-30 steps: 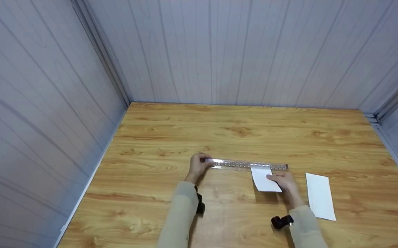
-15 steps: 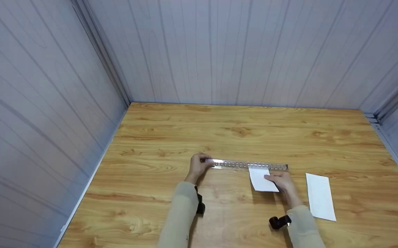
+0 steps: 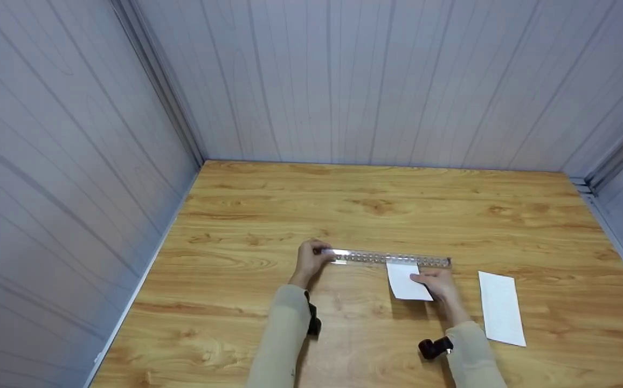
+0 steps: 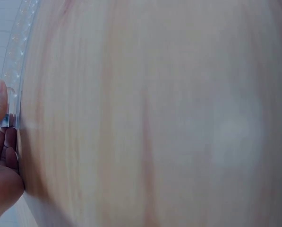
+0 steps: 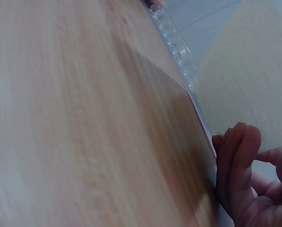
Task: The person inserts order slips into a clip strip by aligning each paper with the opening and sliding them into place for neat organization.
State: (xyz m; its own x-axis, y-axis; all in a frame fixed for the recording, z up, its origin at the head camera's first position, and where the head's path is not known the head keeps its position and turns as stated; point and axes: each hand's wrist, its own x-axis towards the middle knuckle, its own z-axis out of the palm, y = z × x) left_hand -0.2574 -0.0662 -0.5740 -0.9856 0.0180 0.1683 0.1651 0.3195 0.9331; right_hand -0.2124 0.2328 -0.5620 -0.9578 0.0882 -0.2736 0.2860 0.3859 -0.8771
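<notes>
A long clear plastic strip [image 3: 365,257], ruler-like with a row of round shapes, lies crosswise over the table. My left hand [image 3: 309,261] pinches its left end; in the left wrist view, thumb and fingers of that hand [image 4: 4,165] hold the strip [image 4: 18,56] from both sides. With my right hand [image 3: 440,284] I grip a white sheet of paper [image 3: 404,283] by its right side, thumb on top. The sheet's far edge meets the strip right of its middle; whether it lies over or under cannot be told. The right wrist view shows curled fingers beneath the paper [image 5: 240,80].
A second white sheet of paper [image 3: 502,307] lies flat on the wooden table [image 3: 376,207], right of my right forearm. Pale panelled walls [image 3: 344,81] rise at the back and on both sides. A black camera sits on each wrist.
My right hand and the sheet it holds have moved slightly left along the strip. The left hand, the strip and the second sheet look unmoved.
</notes>
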